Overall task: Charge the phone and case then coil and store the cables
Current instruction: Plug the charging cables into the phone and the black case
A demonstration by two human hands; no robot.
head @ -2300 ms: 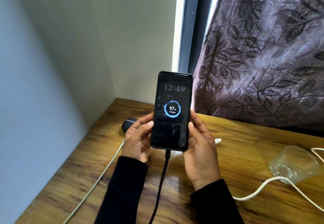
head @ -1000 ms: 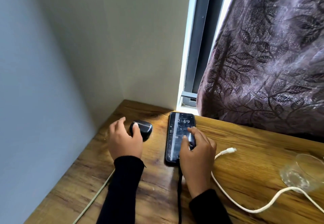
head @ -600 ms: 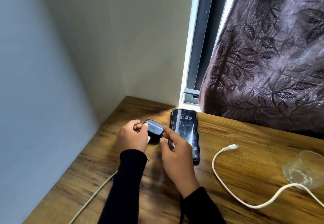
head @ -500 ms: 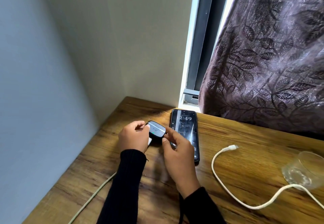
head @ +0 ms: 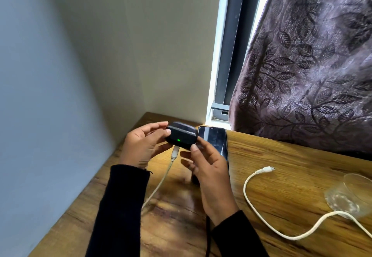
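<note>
A small black earbud case (head: 181, 137) with a lit green dot is lifted above the wooden table (head: 281, 168). My left hand (head: 144, 146) grips its left side and my right hand (head: 207, 168) pinches its right side. A white cable (head: 161, 182) is plugged into the case's underside and runs down towards the table's front edge. The black phone (head: 214, 141) lies flat behind my right hand, screen dark. A black cable (head: 207, 236) leads away from under my right wrist. Its plug at the phone is hidden.
A second white cable (head: 259, 210) lies loose on the table at the right, its plug (head: 266, 169) free. A clear glass (head: 350, 194) lies on its side near the right edge. Walls close in at the left and back. A patterned curtain (head: 306, 65) hangs behind.
The phone was laid flat on the table and its screen went dark. Both hands moved to the case and raised it off the table. The white cable and green light now show.
</note>
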